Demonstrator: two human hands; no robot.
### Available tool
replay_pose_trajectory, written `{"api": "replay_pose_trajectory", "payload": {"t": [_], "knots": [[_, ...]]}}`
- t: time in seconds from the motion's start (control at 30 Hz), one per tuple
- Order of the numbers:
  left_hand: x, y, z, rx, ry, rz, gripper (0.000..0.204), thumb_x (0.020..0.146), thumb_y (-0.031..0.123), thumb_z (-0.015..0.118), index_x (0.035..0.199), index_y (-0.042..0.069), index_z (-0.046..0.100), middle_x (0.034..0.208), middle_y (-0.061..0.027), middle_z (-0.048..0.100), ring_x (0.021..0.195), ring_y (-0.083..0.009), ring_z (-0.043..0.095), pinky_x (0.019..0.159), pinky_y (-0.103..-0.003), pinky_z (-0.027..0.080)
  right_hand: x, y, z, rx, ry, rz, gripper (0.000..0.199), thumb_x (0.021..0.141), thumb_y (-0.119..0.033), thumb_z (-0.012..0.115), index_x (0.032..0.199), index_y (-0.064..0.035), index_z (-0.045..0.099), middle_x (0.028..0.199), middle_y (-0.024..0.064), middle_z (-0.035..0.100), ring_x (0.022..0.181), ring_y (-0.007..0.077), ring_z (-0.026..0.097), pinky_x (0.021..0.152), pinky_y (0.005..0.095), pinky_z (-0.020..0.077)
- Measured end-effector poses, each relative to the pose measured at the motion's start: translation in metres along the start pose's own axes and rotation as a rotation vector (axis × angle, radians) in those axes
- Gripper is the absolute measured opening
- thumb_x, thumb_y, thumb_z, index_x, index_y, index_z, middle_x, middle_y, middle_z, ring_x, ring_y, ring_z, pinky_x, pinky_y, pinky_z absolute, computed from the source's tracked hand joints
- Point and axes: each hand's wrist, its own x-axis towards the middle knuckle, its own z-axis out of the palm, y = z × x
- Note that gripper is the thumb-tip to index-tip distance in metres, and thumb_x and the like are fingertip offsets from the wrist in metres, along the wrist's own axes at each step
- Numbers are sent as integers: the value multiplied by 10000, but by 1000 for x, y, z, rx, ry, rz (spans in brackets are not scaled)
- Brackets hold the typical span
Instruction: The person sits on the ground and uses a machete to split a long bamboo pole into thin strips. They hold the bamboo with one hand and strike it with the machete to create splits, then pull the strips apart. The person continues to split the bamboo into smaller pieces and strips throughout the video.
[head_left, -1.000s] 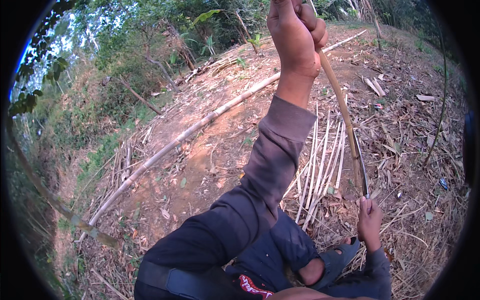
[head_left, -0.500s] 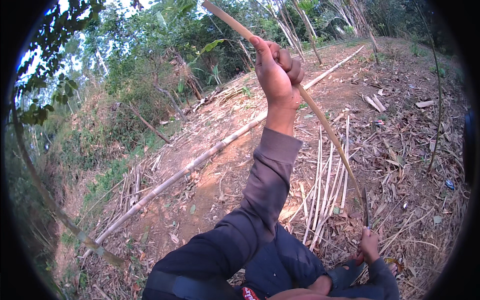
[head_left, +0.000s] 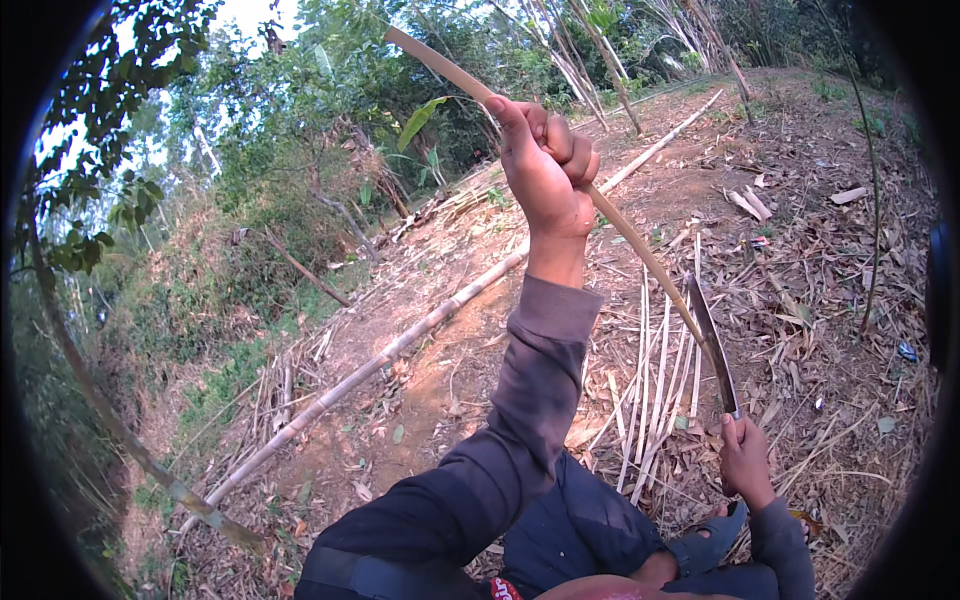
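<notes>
Raised high in front of me, my left hand (head_left: 548,165) is closed around a long pale bamboo strip (head_left: 632,236). One end of the strip sticks out up and to the left past my thumb; the rest bows down to the right. My right hand (head_left: 745,458), low at the right, grips a machete (head_left: 711,345). Its dark, slightly curved blade points up and left, and its lower part lies against or very close to the strip's lower stretch. The machete's handle is mostly hidden in my fist.
Several split bamboo strips (head_left: 655,385) lie on the leaf-strewn ground beyond my knees. A long bamboo pole (head_left: 420,325) runs diagonally across the slope. Cut sticks (head_left: 285,390) are piled at the left, near a bank of bushes (head_left: 250,215). A thin stem (head_left: 873,220) stands at the right.
My right hand has risen with the machete, and more of the blade now shows alongside the strip. My left hand has shifted slightly left and down, still holding the strip.
</notes>
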Motion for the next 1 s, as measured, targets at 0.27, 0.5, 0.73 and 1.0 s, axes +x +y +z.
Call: {"api": "replay_pose_trajectory", "payload": {"t": [0.27,0.5,0.73,1.0], "knots": [[-3,3,-3,-79,-90,-42,510,981,612,410,736,175,316,536,72,167,416,-52,116,381,-259,90,-4,51,-12,-47,-24,257,503,996,-450,534,698,-45,524,520,-21,442,427,94,441,394,283,337],[-1,2,7,-123,-142,-83,516,970,642,379,748,182,301,533,72,158,404,-54,110,377,-263,101,2,-119,-18,181,-63,-85,424,1002,-298,579,678,-38,490,571,-36,420,537,48,379,473,267,313],[-19,15,3,-174,-189,-84,520,974,650,341,754,182,294,505,71,157,393,-56,87,356,-256,91,22,-221,-28,-125,-147,-345,401,968,-245,622,664,-21,486,535,10,437,502,68,374,457,301,329],[-129,78,-27,-494,-224,107,502,1031,574,177,800,151,317,490,43,201,374,-54,113,334,-260,90,-28,-118,-6,-210,-267,-175,276,913,-184,657,740,5,552,539,81,504,467,133,442,480,331,386]]}}
